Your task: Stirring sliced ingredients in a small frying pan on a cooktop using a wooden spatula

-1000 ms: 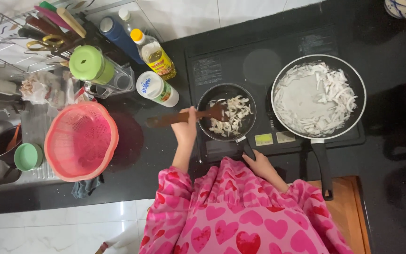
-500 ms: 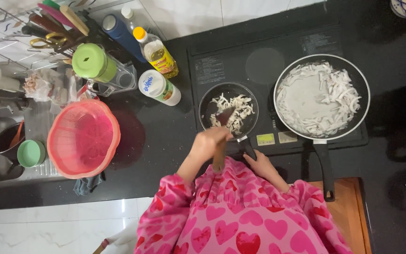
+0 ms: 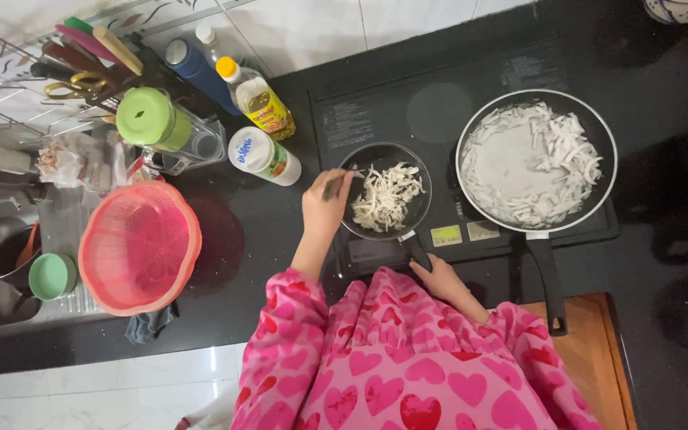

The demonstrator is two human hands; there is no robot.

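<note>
Black stone counter (image 3: 264, 263) spans the view, with a dark induction cooktop (image 3: 392, 111) set toward 1 o'clock. On its 3 o'clock side sits the large frying pan (image 3: 471, 159), pale strips heaped around its rim and its long handle pointing to 6 o'clock. A pink colander (image 3: 138, 247) lies at 9 o'clock, near the sink edge. At the centre sits the small black pan (image 3: 364, 163), holding shredded pale food (image 3: 388, 195). The left hand (image 3: 324, 209), at the small pan's 9 o'clock rim, is clenched around a thin utensil (image 3: 333, 186) whose tip reaches into the pan; what kind it is cannot be told. The right hand (image 3: 438, 279) rests at the pan's 5 o'clock on its short handle (image 3: 414, 247), fingers wrapped over the end. A white-capped bottle (image 3: 263, 156) lies tilted at 10 o'clock from the pan, just beside a yellow oil bottle (image 3: 258, 99).
</note>
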